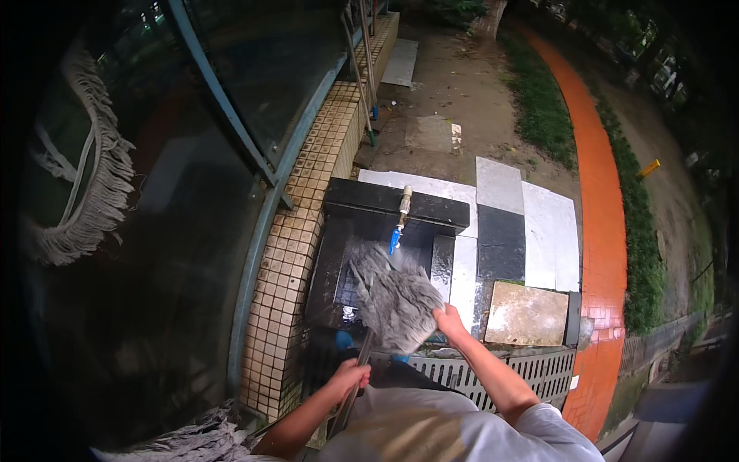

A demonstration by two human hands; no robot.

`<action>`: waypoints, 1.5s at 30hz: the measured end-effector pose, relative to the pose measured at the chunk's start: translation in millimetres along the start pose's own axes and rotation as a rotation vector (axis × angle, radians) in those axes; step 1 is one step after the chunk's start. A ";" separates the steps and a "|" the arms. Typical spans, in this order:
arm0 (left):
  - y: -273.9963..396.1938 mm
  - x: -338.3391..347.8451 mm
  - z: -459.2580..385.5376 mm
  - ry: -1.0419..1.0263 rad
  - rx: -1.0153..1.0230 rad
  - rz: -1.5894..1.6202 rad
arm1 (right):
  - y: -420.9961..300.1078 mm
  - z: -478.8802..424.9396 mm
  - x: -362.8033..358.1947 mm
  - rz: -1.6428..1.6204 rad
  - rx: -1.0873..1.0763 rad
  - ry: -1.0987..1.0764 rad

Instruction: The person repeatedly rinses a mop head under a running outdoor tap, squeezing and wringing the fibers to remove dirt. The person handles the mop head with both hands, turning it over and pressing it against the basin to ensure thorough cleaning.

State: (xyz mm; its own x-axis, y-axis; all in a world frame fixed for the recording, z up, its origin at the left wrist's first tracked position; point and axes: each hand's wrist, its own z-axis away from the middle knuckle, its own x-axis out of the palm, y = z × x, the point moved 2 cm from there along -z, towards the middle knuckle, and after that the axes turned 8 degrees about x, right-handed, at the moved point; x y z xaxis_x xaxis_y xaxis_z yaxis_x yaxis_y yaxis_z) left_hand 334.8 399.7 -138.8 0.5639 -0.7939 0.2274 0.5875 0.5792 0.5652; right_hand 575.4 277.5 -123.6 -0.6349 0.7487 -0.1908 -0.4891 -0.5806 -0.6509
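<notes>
My left hand [350, 375] is closed around the metal pole [362, 353] of a mop. The grey, wet-looking mop head [398, 303] spreads over a dark tiled basin [447, 254], just below a tap with a blue lever [395, 239]. With my right hand [449, 323] I grip the right edge of the mop head's strands. Spray shows around the tap's outlet. Much of the basin's inside is hidden behind the mop head.
A tiled ledge [277, 277] and blue-framed window run along the left. Another mop head [185, 436] lies at lower left. Long poles [369, 69] lean farther along the wall. Stone slabs [499, 242], a drain grate [519, 369] and an orange path [600, 231] lie to the right.
</notes>
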 end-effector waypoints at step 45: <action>-21.9 -4.0 -22.1 -0.290 0.020 0.510 | 58.4 25.6 -38.8 -0.099 0.122 0.069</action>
State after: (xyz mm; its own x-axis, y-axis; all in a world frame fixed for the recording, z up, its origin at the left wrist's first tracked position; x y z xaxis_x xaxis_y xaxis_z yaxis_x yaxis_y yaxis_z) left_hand 332.5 394.3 -169.6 0.5889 -0.4353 0.6809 0.2705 0.9001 0.3415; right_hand 556.1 206.3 -135.3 -0.5394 0.8220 -0.1827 -0.6192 -0.5342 -0.5755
